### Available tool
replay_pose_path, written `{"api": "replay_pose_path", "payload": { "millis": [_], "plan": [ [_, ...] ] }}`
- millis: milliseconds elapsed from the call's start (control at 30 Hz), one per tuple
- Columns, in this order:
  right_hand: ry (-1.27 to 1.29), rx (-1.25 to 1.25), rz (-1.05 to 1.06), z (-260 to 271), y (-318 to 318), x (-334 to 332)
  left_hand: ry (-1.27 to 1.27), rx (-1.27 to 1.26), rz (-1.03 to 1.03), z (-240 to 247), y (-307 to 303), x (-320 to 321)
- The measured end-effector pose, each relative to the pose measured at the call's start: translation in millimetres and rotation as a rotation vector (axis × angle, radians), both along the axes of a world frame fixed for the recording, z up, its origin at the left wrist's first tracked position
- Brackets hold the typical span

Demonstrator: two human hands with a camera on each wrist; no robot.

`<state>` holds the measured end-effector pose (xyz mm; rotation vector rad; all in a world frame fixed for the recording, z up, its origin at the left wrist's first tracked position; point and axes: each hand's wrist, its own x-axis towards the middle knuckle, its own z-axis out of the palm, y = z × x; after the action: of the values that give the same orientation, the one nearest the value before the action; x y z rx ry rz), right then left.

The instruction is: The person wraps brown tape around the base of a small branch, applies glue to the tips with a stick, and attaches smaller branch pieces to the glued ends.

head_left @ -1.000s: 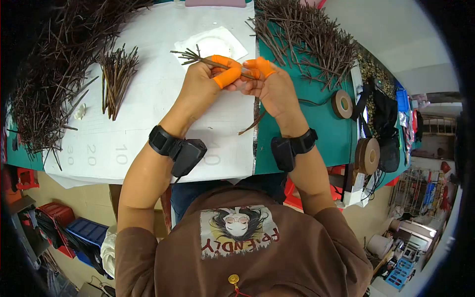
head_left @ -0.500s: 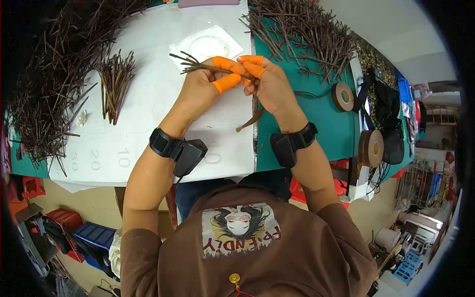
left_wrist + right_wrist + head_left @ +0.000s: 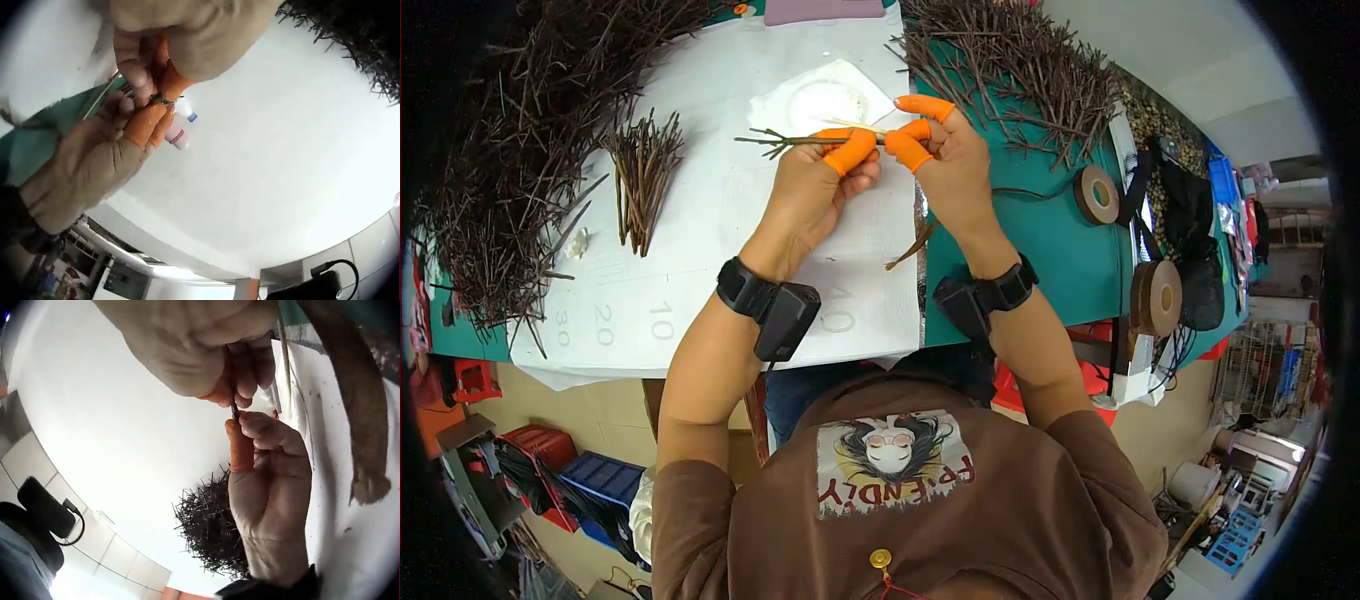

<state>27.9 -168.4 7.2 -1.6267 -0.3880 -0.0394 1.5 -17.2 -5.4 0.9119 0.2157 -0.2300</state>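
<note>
My left hand point(image 3: 805, 205) grips a thin brown twig point(image 3: 772, 140), whose forked tips point left past the fingers. Pinched between thumb and fingers of my right hand point(image 3: 962, 185) is the twig's other end, close beside the left fingertips. That right hand holds one finger raised apart. Orange finger covers point(image 3: 852, 153) sit on fingers and thumbs of both hands. A pale, thin sliver point(image 3: 850, 124) shows just above the left fingers. In the right wrist view, a short dark bit of twig point(image 3: 235, 410) shows between the two hands. Below the right hand hangs a brown tape end point(image 3: 911, 246).
Dark twigs are heaped at the left point(image 3: 500, 170) and far right point(image 3: 1020, 75). A small twig bundle point(image 3: 643, 185) lies on the white sheet point(image 3: 710, 230). Behind the hands is a white dish point(image 3: 825, 98). Tape rolls point(image 3: 1097, 193) stand at the right.
The right hand has shifted its grip along the twig and lifted one finger away. The twig now lies more level, and the pale sliver has come into view.
</note>
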Motion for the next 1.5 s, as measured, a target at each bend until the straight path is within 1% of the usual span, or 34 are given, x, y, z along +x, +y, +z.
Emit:
{"api": "replay_pose_path", "payload": {
  "millis": [33,100,200,233,333,433,500,533,600,733,800,833,933,1033,1100,1133,1233,1333,1433,1500],
  "plan": [
    [-0.009,-0.009,-0.007,0.9,0.3,-1.2,-0.043,0.024,-0.016,-0.6,2.0,1.3],
    [0.165,0.061,0.027,5.2,-1.7,-0.5,-0.126,0.071,-0.051,-2.7,7.8,4.1],
    [0.358,0.216,0.086,3.9,-7.1,1.6,-0.112,-0.041,-0.066,0.0,8.2,2.5],
    [0.408,0.275,0.113,3.7,-7.5,2.9,-0.11,-0.041,-0.052,1.3,8.5,2.9],
    [0.38,0.3,0.1,3.2,-4.9,3.1,-0.122,-0.007,-0.019,3.0,9.7,2.6],
    [0.197,0.116,0.12,1.0,-3.6,0.6,-0.16,0.057,-0.013,2.6,8.0,3.1],
    [0.142,0.102,0.081,-1.9,-3.7,2.5,-0.157,0.064,0.0,3.3,4.2,1.6],
    [0.114,0.095,0.062,-2.5,-3.9,3.3,-0.126,0.011,0.013,3.2,2.3,1.3],
    [0.119,0.096,0.054,-0.3,-3.5,2.2,-0.065,-0.092,0.039,2.8,0.2,1.1],
    [0.203,0.097,0.063,1.7,-1.8,1.1,-0.152,-0.012,-0.034,2.0,4.4,1.0],
    [0.254,0.154,0.025,1.9,-0.5,-0.2,-0.168,-0.006,-0.076,3.0,2.1,-0.7],
    [0.278,0.183,0.008,2.1,0.7,-0.2,-0.153,-0.015,-0.064,3.7,2.7,-0.7],
    [0.318,0.294,0.054,-1.3,-5.3,3.4,-0.114,-0.041,-0.034,4.4,4.9,0.6],
    [0.249,0.206,0.037,1.7,-1.0,1.4,-0.095,-0.077,-0.016,2.2,7.3,2.3],
    [0.205,0.143,0.073,0.7,0.2,-0.5,-0.095,-0.113,-0.012,2.1,8.0,2.1],
    [0.184,0.112,0.091,0.1,0.4,-1.2,-0.099,-0.091,-0.022,2.4,7.7,1.8],
    [0.2,0.118,0.077,-0.4,1.6,-1.4,-0.118,-0.04,-0.055,4.1,5.1,0.6],
    [0.36,0.196,0.117,2.7,-7.1,0.9,-0.137,-0.035,-0.076,5.1,3.2,-0.7],
    [0.296,0.228,0.104,1.7,-3.9,1.7,-0.135,-0.06,-0.054,2.6,4.8,1.4],
    [0.228,0.194,0.091,1.2,1.5,-1.7,-0.151,-0.062,-0.053,0.5,6.1,1.6]
  ]
}}
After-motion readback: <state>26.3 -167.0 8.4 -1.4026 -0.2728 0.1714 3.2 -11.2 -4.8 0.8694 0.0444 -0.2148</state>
